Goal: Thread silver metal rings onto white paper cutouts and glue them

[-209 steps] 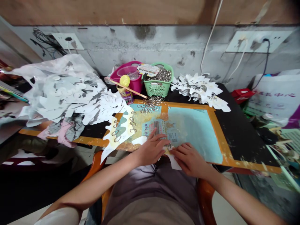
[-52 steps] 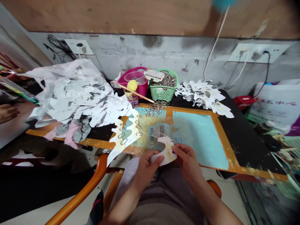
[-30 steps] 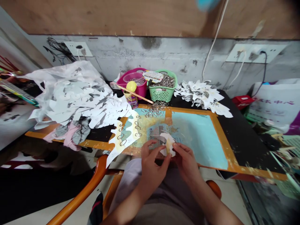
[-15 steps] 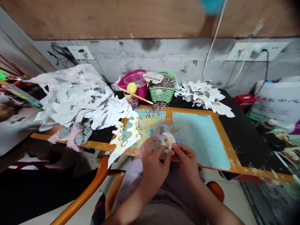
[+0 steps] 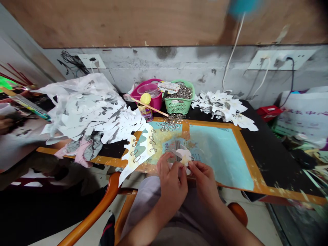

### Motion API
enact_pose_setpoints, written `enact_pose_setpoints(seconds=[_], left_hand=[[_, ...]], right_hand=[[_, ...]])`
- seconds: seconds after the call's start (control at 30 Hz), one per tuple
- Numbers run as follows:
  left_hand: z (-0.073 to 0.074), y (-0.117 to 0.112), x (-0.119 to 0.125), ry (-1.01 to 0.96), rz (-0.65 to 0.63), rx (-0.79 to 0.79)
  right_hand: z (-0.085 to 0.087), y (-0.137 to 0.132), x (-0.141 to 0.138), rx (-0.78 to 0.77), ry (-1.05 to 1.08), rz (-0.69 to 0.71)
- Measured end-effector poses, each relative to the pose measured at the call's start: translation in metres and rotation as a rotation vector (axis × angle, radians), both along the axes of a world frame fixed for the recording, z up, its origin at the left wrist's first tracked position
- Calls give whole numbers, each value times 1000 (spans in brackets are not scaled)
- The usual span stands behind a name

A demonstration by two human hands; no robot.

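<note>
The left hand point(image 5: 172, 182) and right hand point(image 5: 205, 176), nearly closed, pinch a white paper cutout point(image 5: 185, 155) uneven pulling could tear.

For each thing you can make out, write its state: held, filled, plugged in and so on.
Left hand, holding paper cutout
Right hand, pinching it
Paper cutout, held
Green basket, filled with metal loops
Notched paper strip, overhanging the table edge
Wooden stick, lying slanted
Right wall socket, plugs in
</note>
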State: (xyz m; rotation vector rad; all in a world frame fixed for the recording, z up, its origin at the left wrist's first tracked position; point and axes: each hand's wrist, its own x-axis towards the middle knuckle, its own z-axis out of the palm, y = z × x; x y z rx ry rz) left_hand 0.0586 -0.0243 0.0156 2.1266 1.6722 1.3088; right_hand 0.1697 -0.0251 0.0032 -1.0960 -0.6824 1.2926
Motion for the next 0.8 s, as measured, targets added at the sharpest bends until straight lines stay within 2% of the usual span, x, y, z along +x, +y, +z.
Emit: enact_pose_setpoints(seconds=[0.07,0.17,0.27,0.4,0.47,0.53,0.6,0.67,0.8], left_hand=[[-2,-3,0,16,7,15],[-4,-7,-3,-18,-3,-43],[-4,-7,-7,-93,-27,-127],[-1,2,-13,-249,31,-165],[0,10,-18,-312,-62,-316],[-1,17,-23,-352,-279,-518],[-1,21,-27,-403,-450,-621],[-1,22,-27,-485,-501,-622],[5,16,-21,-613,-536,-614]], right_hand=[[-3,0,0,-16,45,24],[-8,-1,0,-4,76,54],[-11,-1,-1,13,71,55],[-10,-1,1,20,34,53],[-7,-2,2,21,12,55],[-3,-2,4,22,-17,66],[0,-2,5,16,-51,85],[0,-2,7,-1,-42,114],[-4,3,17,-95,175,171]])
